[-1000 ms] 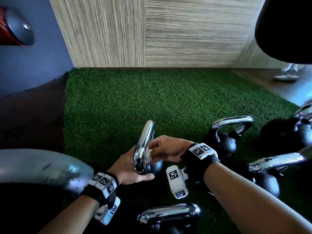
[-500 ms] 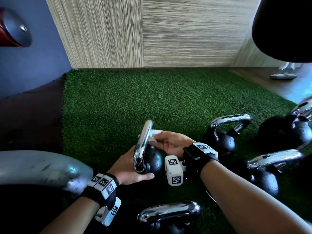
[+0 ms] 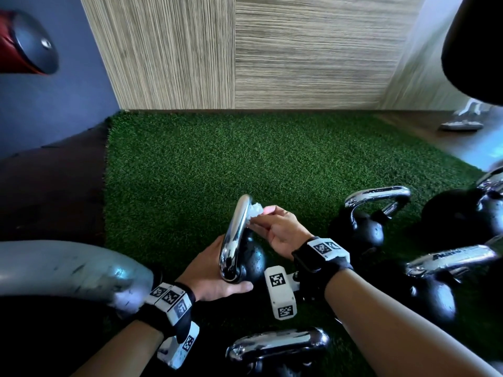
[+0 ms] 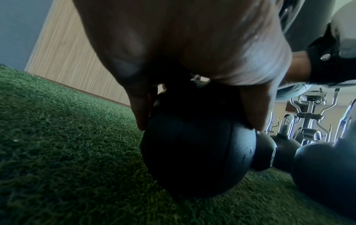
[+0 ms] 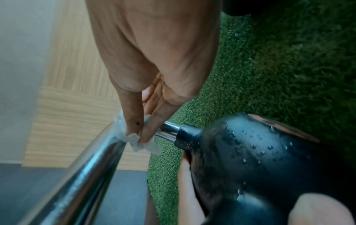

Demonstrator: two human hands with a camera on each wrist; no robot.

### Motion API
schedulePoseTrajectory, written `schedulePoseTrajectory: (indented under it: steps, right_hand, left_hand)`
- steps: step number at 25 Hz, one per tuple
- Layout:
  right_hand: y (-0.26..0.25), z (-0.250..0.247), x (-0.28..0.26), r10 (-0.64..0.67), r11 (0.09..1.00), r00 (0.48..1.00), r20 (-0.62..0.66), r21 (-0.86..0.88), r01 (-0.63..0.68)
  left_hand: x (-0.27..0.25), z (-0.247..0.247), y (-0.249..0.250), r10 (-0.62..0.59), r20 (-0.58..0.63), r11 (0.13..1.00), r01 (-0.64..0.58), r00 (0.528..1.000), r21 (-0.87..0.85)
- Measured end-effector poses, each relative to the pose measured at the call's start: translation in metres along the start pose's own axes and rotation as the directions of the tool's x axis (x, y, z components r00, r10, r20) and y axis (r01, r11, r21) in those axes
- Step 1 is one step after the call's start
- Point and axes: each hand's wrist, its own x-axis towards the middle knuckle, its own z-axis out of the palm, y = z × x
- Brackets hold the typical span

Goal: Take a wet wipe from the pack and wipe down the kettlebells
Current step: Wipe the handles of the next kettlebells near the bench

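Observation:
A small black kettlebell (image 3: 251, 261) with a chrome handle (image 3: 236, 235) sits tilted on the green turf. My left hand (image 3: 215, 278) cups its ball from below, thumb and fingers wrapped round it (image 4: 194, 153). My right hand (image 3: 275, 227) pinches a crumpled white wet wipe (image 3: 254, 212) against the far end of the handle. In the right wrist view the wipe (image 5: 134, 138) is pressed on the chrome bar (image 5: 92, 164) by thumb and fingers, next to the wet, droplet-covered ball (image 5: 250, 153). No wipe pack shows.
Several more kettlebells lie on the turf: one at the right (image 3: 362, 227), two further right (image 3: 462, 213) (image 3: 435, 284), and one near my arms (image 3: 277, 346). A large grey curved object (image 3: 68, 268) lies at the left. Turf (image 3: 217, 159) stretches ahead to a wood wall.
My right hand has slid the wipe along the chrome handle from its lower middle up to the far top end. The left hand keeps hold of the ball.

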Motion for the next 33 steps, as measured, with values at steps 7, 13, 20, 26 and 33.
schedulePoseTrajectory:
  steps: [7, 13, 20, 26, 33]
  right_hand:
    - [0.005, 0.013, 0.010, -0.299, 0.875, 0.935, -0.188, -0.444, 0.191]
    - [0.011, 0.029, 0.010, -0.489, 0.571, 0.849, -0.203, -0.810, 0.135]
    - [0.011, 0.026, 0.012, -0.330, 0.414, 0.934, -0.135, -0.910, 0.014]
    - [-0.038, 0.013, -0.002, -0.416, 0.066, 0.869, 0.269, -0.944, 0.324]
    - [-0.053, 0.041, 0.000, 0.099, -0.584, 0.724, 0.682, -0.550, 0.597]
  left_hand:
    - [0.002, 0.002, -0.006, 0.045, -0.011, 0.998, -0.046, 0.999, -0.051]
    - [0.004, 0.004, -0.003, 0.084, -0.027, 0.996, -0.085, 0.996, -0.003]
    - [-0.001, 0.006, 0.001, 0.053, -0.007, 0.998, -0.053, 0.999, -0.028]
    - [-0.010, -0.001, 0.006, 0.034, -0.001, 0.998, -0.034, 0.999, 0.046]
    - [-0.002, -0.007, 0.005, 0.058, 0.087, 0.998, -0.055, 0.994, -0.043]
